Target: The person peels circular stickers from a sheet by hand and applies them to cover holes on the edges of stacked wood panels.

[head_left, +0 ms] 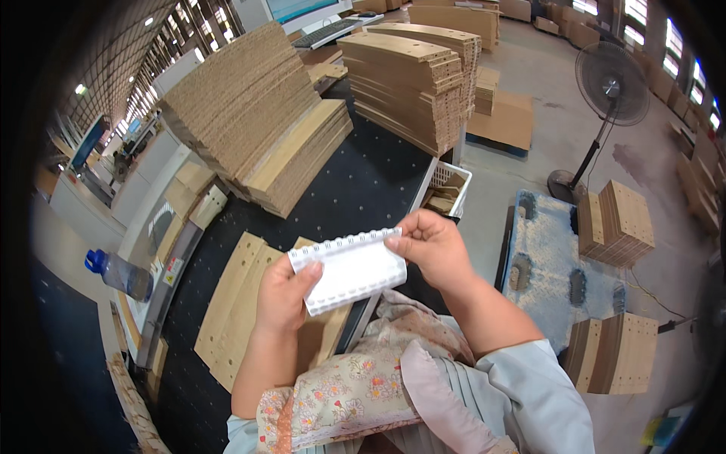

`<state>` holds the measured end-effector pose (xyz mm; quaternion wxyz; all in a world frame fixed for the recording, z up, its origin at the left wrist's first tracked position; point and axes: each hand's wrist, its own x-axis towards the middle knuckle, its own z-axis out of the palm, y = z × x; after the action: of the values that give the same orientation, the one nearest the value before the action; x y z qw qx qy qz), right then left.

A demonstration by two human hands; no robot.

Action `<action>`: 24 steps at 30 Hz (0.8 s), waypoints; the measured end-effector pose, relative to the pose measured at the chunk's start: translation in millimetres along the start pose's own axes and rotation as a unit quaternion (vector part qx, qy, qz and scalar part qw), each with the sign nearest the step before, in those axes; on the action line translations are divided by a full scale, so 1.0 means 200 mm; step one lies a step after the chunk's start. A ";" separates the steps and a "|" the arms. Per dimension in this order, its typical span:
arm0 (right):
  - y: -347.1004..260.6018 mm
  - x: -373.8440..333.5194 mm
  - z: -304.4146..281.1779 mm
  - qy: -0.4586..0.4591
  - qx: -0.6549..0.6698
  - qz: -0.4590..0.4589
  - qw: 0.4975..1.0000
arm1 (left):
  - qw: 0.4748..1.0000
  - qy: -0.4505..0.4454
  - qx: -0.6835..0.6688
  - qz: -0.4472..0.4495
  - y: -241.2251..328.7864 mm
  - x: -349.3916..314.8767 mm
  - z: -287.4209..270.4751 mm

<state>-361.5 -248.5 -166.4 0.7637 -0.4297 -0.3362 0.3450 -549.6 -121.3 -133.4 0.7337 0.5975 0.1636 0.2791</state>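
A white sheet of labels (355, 274), folded or stacked into a flat rectangle with a row of small marks along its edges, is held up in front of me. My left hand (287, 291) grips its left end, thumb on top. At the upper right corner, my right hand (432, 246) pinches it between thumb and fingers. Below the sheet, drilled wooden boards (236, 303) lie on the black table (370, 163); my hands and the sheet cover part of them.
Tall stacks of cut boards (242, 98) and curved panels (408, 83) stand on the table's far side. At left is a blue-capped bottle (125, 276). A white basket (454, 185) sits by the table's right edge. Rightward are a blue pallet (544, 250), more panels (616, 223) and a fan (611, 87).
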 end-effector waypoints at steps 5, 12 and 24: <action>-0.12 0.02 0.03 -0.047 -0.073 -0.036 0.996 | 0.990 -0.037 -0.124 -0.056 0.05 -0.01 0.06; -0.12 0.02 0.01 -0.002 -0.111 -0.066 0.992 | 0.997 -0.038 -0.056 -0.049 0.09 0.05 0.11; -0.15 0.00 -0.35 0.068 0.010 -0.066 0.995 | 0.921 0.021 0.346 0.176 -0.06 0.30 0.17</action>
<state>-296.5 -289.8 -167.4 0.8099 -0.4215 -0.3081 0.2671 -480.5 -114.0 -132.2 0.4161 0.8274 0.1577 0.3425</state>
